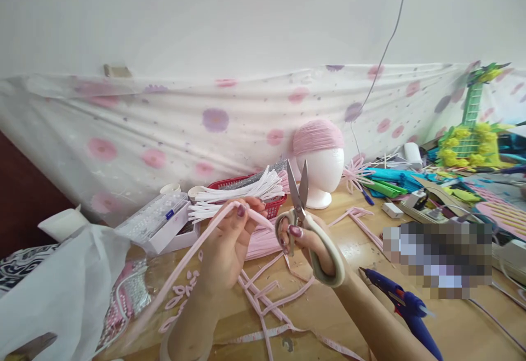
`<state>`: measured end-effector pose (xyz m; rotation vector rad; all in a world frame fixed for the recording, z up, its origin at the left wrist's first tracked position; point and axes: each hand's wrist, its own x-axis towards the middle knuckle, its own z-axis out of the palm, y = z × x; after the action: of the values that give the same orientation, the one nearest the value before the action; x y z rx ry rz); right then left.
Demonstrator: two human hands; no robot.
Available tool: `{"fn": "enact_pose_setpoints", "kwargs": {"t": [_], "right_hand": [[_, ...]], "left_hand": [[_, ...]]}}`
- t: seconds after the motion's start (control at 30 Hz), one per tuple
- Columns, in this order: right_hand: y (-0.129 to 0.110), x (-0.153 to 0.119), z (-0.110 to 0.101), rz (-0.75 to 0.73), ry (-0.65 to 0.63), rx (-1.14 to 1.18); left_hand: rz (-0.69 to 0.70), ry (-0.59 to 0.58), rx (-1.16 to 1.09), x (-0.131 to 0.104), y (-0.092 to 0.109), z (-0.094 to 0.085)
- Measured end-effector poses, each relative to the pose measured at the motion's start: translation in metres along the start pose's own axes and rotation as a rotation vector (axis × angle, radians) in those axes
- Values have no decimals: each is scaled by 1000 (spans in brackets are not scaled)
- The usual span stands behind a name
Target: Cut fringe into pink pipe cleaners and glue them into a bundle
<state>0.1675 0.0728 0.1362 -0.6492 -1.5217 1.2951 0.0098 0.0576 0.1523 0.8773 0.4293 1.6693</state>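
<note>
A pale pink chenille stem (181, 268) is pinched between the thumb and fingers of my left hand (222, 251). It bends over at the fingertips; one part trails down to the lower left, the other slants toward my right hand (316, 254). That hand has its fingers through the white handles of a pair of scissors (303, 188), blades parted and pointing up. Whether the stem's tip touches the scissors, I cannot tell. Below my hands, bent pink stems (257, 301) lie joined on the table, with small pink loops (177, 299) to the left.
A white foam head (324, 172) wrapped in pink stands behind the scissors. A red basket (275, 206) is beside white stems (242, 192). A blue glue gun (394, 292) lies at right, near power strips (435, 216). A tape measure (263, 334) crosses the front.
</note>
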Motion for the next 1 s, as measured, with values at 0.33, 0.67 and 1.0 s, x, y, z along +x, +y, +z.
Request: {"fn": "enact_pose_setpoints", "kwargs": {"t": [0.33, 0.67, 1.0], "right_hand": [[-12, -10, -4, -162, 2, -876], [-11, -10, -7, -194, -22, -945], [-12, -10, -7, -239, 13, -966]], "left_hand": [[80, 91, 92, -3, 20, -4], [133, 60, 124, -1, 19, -5], [144, 14, 89, -3, 20, -2]]}}
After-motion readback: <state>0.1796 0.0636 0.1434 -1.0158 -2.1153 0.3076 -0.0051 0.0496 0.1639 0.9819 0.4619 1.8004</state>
